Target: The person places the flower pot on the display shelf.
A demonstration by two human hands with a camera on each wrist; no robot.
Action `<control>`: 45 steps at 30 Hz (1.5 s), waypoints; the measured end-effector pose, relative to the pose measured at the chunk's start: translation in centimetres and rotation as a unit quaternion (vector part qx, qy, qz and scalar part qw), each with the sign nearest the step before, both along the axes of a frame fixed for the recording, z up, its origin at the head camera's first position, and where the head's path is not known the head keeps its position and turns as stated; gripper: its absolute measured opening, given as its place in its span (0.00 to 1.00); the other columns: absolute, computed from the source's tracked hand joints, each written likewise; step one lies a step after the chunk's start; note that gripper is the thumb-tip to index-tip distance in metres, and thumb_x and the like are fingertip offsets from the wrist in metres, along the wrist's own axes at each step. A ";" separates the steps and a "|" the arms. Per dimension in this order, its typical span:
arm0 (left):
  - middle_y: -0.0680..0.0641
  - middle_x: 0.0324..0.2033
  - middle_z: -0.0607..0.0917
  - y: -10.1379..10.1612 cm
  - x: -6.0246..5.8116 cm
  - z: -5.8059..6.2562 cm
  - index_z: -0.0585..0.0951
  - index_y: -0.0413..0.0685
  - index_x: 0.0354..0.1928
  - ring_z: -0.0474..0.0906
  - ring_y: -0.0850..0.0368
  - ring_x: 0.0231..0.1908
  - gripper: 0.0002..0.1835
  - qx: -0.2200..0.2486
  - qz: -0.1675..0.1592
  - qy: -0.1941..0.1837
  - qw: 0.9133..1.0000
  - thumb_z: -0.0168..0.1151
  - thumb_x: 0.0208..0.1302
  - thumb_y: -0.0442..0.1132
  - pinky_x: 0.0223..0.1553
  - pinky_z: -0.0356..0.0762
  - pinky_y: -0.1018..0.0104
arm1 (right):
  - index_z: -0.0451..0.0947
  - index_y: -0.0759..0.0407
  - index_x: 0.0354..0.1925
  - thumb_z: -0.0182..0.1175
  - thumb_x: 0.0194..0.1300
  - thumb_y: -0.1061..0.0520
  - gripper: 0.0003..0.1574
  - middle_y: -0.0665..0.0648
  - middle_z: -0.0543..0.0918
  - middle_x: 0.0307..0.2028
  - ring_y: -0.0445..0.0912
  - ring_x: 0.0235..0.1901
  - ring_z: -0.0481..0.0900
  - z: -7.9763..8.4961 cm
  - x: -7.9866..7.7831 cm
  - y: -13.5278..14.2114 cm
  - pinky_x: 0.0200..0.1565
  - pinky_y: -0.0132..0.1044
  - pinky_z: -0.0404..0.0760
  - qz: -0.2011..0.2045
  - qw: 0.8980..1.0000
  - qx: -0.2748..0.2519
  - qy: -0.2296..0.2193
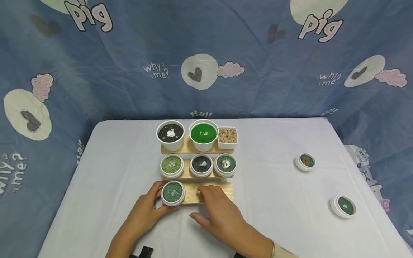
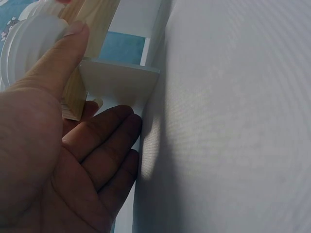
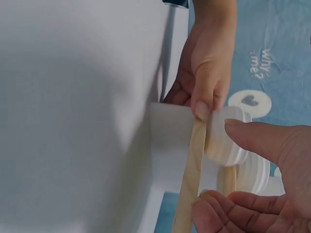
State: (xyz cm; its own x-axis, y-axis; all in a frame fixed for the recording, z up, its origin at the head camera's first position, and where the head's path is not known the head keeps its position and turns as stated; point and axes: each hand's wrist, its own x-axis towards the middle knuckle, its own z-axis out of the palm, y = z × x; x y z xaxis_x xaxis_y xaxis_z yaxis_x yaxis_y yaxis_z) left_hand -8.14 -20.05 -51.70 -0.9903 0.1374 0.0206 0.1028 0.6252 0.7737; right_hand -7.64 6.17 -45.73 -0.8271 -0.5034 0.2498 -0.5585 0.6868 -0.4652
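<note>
A three-tier wooden shelf (image 1: 222,192) on white supports stands mid-table. On its front board's left end sits a round white jar with speckled green filling (image 1: 172,192). My left hand (image 1: 143,213) holds that end of the shelf around the jar, its thumb (image 2: 60,60) against the board's front edge. In the left wrist view the lower fingers (image 2: 104,145) lie loosely bent beside the white support. My right hand (image 1: 222,216) reaches over the front board with thumb spread and nothing between thumb and fingers; in the right wrist view its fingertips (image 3: 206,206) appear at the board.
White jars of green (image 1: 172,165), black (image 1: 201,165) and dark green (image 1: 226,164) filling line the middle tier. Above stand a black-filled cup (image 1: 170,134), a green-filled cup (image 1: 203,134) and a square tub of grains (image 1: 227,137). Two jars (image 1: 305,162) (image 1: 343,206) lie on the table's right.
</note>
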 end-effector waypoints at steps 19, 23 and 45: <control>0.66 0.53 0.88 0.0 -0.1 0.0 0.74 0.64 0.63 0.83 0.54 0.56 0.37 -0.003 -0.006 0.009 1.000 0.83 0.53 0.55 0.56 0.78 0.44 | 0.76 0.61 0.57 0.84 0.51 0.49 0.41 0.49 0.82 0.46 0.42 0.44 0.78 -0.5 1.4 8.0 0.43 0.37 0.81 -0.082 0.996 0.002 0.017; 0.68 0.52 0.88 -0.2 0.1 -0.2 0.74 0.63 0.63 0.83 0.56 0.55 0.37 -0.012 -0.004 0.021 1.000 0.83 0.53 0.55 0.55 0.78 0.45 | 0.77 0.63 0.57 0.84 0.51 0.49 0.41 0.51 0.82 0.46 0.43 0.43 0.80 -0.3 1.6 9.7 0.43 0.38 0.82 -0.118 0.993 0.005 0.020; 0.62 0.54 0.88 0.1 0.2 -0.1 0.75 0.62 0.63 0.84 0.50 0.54 0.37 -0.011 -0.004 0.020 1.000 0.83 0.53 0.54 0.54 0.78 0.43 | 0.66 0.76 0.65 0.80 0.55 0.50 0.52 0.78 0.74 0.58 0.75 0.58 0.68 -0.4 1.8 22.9 0.58 0.67 0.64 -0.291 0.955 0.056 0.015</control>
